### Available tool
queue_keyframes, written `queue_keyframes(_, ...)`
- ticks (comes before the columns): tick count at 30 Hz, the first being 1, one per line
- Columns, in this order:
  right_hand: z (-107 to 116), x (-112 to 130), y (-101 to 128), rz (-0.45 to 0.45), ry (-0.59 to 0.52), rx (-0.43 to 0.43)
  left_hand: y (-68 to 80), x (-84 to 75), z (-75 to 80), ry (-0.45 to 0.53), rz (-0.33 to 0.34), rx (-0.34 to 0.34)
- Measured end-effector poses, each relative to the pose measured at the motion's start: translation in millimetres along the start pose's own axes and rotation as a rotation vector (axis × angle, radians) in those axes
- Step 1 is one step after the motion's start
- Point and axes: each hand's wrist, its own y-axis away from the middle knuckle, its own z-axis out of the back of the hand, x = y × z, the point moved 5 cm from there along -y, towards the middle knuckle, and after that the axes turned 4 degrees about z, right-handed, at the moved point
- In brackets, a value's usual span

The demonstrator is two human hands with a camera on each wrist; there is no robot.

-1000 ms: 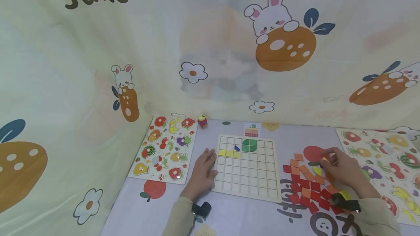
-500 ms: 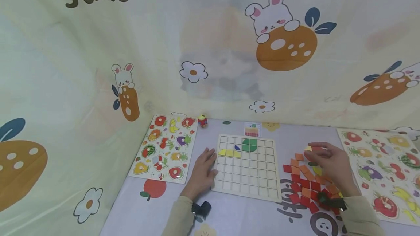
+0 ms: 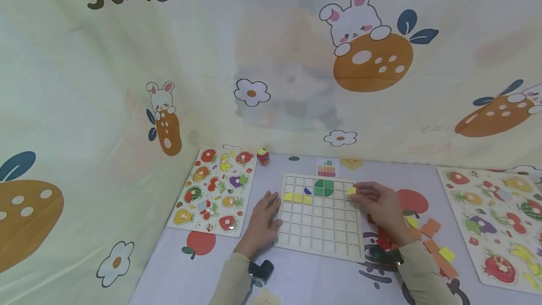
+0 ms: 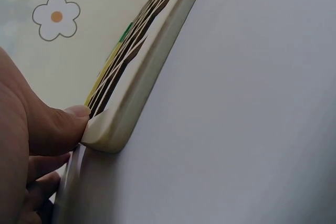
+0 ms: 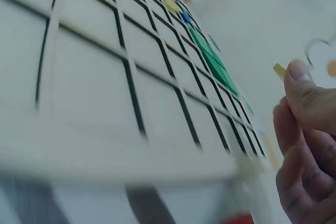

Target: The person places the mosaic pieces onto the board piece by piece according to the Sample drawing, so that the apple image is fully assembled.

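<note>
Head view shows a pale wooden grid board lying flat at lower centre of the frame, its square cells mostly bare. In its upper rows sit a dark green rounded shape made of several tiles, a row of yellow tiles toward the upper left of the board, and a small blue piece just above them.

The right hand reaches over the board's upper right corner and pinches a small yellow tile between thumb and fingertips, with the other fingers loosely curled. In the right wrist view the tile shows as a thin yellow edge at the fingertip, above the grid; whether it touches the board cannot be told.

The left hand lies flat on the tablecloth against the board's left edge, fingers straight and slightly spread. In the left wrist view its thumb presses against the rounded corner of the board.

At lower right of the head view, loose red, orange and yellow tiles lie scattered on the cloth beside the right forearm. A fruit puzzle board lies left of the grid, and another fruit puzzle lies at the far right.
</note>
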Motion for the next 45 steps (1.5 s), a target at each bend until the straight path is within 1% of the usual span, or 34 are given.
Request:
queue_keyframes(3, -13.5, 9.9, -4.0, 0.038, 0.001, 0.003, -0.4, -0.2, -0.4, -0.001, -0.003, 0.001)
queue_keyframes(10, -43.7, 24.6, -7.4, 0.045, 0.028, 0.063, 0.0, -0.8, 0.0, -0.014, -0.013, -0.007)
queue_keyframes(13, -53.1, 28.9, -6.8, 0.07, 0.057, 0.087, 0.3, -1.5, -0.1, -0.009, -0.019, -0.006)
queue_keyframes(17, -60.9, 33.7, -5.6, 0.092, 0.113, 0.096, 1.5, -2.6, 0.8, -0.009, -0.021, -0.006)
queue_keyframes(22, -66.7, 36.9, -3.1, 0.071, 0.145, 0.106, 3.2, -3.6, 3.2, -0.008, -0.026, -0.011)
queue_keyframes(26, -69.1, 39.8, -0.2, 0.077, 0.168, 0.112, 3.3, -3.0, 3.4, -0.006, -0.027, -0.007)
queue_keyframes(33, -67.0, 38.7, 2.5, 0.071, 0.149, 0.099, 0.9, -0.1, 0.0, -0.015, -0.03, -0.005)
queue_keyframes(41, -68.0, 40.4, 0.4, 0.114, 0.193, 0.075, 1.7, -2.1, 1.6, 0.002, -0.04, -0.019)
queue_keyframes(45, -66.8, 37.5, 0.1, 0.126, 0.179, 0.071, 1.0, -0.7, 0.1, 0.004, -0.033, -0.02)
